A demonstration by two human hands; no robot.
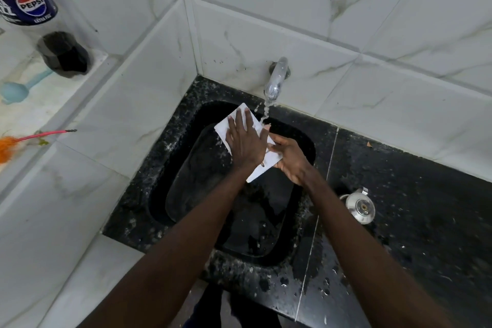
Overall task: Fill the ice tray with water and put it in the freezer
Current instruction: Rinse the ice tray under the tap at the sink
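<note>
While at the tap (275,80), ice tray (223,129) long axis far-left to near-right.

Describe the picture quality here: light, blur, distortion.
Head view: the wide-angle lens bends the tile lines and leans the bottle at the corner; the light is soft and even, with glare only on the tap; the running water smears; the black sink swallows detail, while the white tray stands out clearly.
</note>
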